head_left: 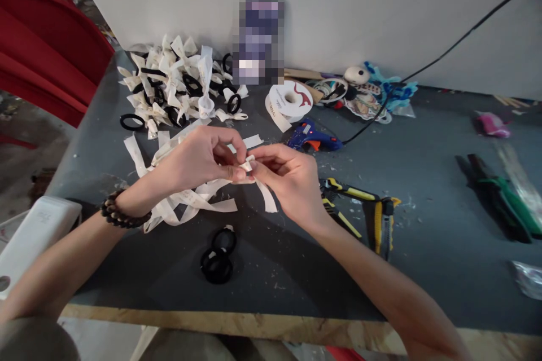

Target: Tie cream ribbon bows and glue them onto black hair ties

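My left hand (207, 158) and my right hand (288, 175) meet above the table, both pinching a white ribbon (266, 196). A small folded part of it shows between the fingertips, and one loose end hangs down below my right hand. Under my left hand and wrist lie several cut lengths of white ribbon (178, 203), loosely tangled. Nearer the table's front edge rest a few black hair ties (217, 265), partly stacked. A blue glue gun (315, 135) lies just beyond my right hand.
At the back left is a pile of hair ties with white bows (169, 82). A ribbon spool (290, 98) stands at centre back. Yellow-black cutters (351, 189), a utility knife (383, 228) and green-handled pliers (503, 203) lie to the right. A black cord (440, 59) crosses the right side.
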The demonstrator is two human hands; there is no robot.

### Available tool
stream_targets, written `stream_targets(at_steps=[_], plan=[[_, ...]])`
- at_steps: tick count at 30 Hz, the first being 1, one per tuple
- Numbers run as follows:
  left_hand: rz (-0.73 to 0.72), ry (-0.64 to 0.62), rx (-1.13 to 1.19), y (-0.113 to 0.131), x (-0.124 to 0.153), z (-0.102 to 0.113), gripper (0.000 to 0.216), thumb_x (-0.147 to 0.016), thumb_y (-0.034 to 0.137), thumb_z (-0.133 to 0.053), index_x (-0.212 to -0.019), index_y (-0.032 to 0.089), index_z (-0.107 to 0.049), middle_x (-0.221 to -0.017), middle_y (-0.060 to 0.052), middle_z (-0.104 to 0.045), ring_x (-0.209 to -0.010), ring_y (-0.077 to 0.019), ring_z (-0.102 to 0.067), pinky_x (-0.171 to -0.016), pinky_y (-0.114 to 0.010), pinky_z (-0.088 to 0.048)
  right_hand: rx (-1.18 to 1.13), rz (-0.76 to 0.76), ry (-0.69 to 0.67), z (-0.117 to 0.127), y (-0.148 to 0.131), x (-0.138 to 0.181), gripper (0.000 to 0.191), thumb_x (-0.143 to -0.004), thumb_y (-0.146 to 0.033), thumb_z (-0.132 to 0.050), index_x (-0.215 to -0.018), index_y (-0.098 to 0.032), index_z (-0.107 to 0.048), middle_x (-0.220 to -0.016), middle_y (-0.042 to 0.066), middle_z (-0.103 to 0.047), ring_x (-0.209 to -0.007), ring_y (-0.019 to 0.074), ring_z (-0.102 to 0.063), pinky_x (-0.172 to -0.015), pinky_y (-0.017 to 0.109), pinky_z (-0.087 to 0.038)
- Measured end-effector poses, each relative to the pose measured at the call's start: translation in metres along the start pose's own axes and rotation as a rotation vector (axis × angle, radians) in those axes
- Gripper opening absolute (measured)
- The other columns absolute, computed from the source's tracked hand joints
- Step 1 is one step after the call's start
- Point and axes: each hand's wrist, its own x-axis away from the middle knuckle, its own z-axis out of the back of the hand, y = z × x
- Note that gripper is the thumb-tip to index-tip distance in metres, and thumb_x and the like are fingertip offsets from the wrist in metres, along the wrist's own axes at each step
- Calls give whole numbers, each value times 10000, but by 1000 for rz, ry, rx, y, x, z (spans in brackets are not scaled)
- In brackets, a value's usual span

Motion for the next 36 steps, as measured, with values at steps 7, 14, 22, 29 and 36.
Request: stream_targets(at_steps=[7,14,22,29,36], plan=[[129,-71,-158,1,-1,-1,306,-773,220,-839,-1024,191,-667,-734,-1,-796,-678,-172,-757,-558,-212,-484,316,71,12,3,5,1,302,-808,-318,-871,-926,-245,-603,-801,-17,-783,-730,170,-738,-666,289,-533],[105,-67,-247,-6,0,-5,180,-755,252,-839,-836,173,-700,-691,-8,-772,-653,-163,-739,-563,-219,-473,446,104,-104,2,2,0,251,-876,-294,-786,-823,-239,-547,-725,-33,-741,-644,142,-689,-626,274,-499],[138,-94,-191,-8,1,-3,228,-759,297,-858,-913,184,-732,-715,-1,-782,-662,-162,-739,-556,-210,-488,526,159,-116,2,1,1,192,-840,-157,-755,-832,-242,-583,-745,-33,-754,-699,158,-738,-657,269,-528],[132,-237,-45,-16,-5,5,191,-771,328,-855,-829,170,-764,-745,-29,-763,-682,-139,-701,-596,-215,-478,407,162,-232,3,6,2,95,-888,-263,-800,-899,-255,-706,-812,-26,-812,-755,165,-776,-736,290,-587],[206,18,85,-7,-4,-3,225,-679,243,-917,-750,163,-719,-641,-4,-707,-568,-98,-599,-506,-197,-388,127,53,-95,2,0,0,261,-781,-408,-914,-922,-237,-777,-828,6,-810,-760,179,-778,-715,289,-624]])
